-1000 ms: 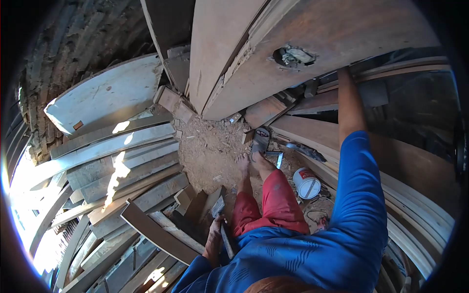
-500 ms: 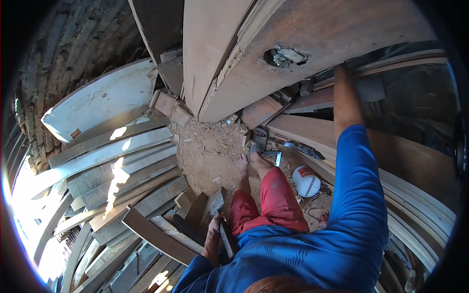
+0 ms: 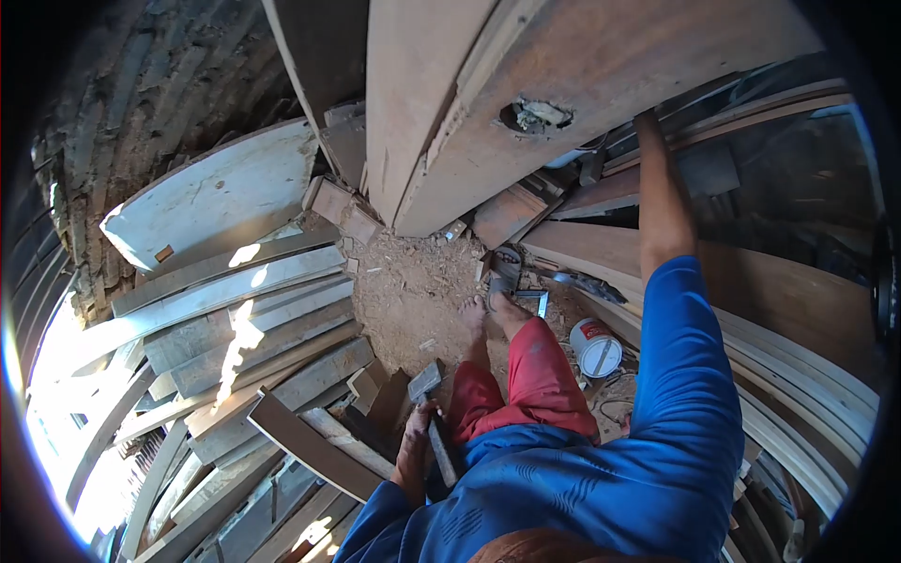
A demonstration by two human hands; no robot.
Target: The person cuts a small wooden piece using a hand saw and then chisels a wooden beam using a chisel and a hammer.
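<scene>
My left hand is wrapped round a hand tool close to my hip. It has a flat, grey, blade-like head and a long dark handle; its exact kind is unclear. My right arm reaches forward to the underside of a large wooden board that has a ragged hole in its face. The fingers of that hand are hidden behind the board's lower edge. Beside that board leans another tall, pale board.
Stacked planks fill the left, below a leaning whitish panel. A white bucket, a square-like metal tool and a dark tool with a blue part lie right of my feet. Long boards line the right. Sawdust covers the ground.
The view has shifted slightly, so the boards and planks on the left appear a little further right. My left hand keeps its hold on the tool, and my right arm still reaches forward.
</scene>
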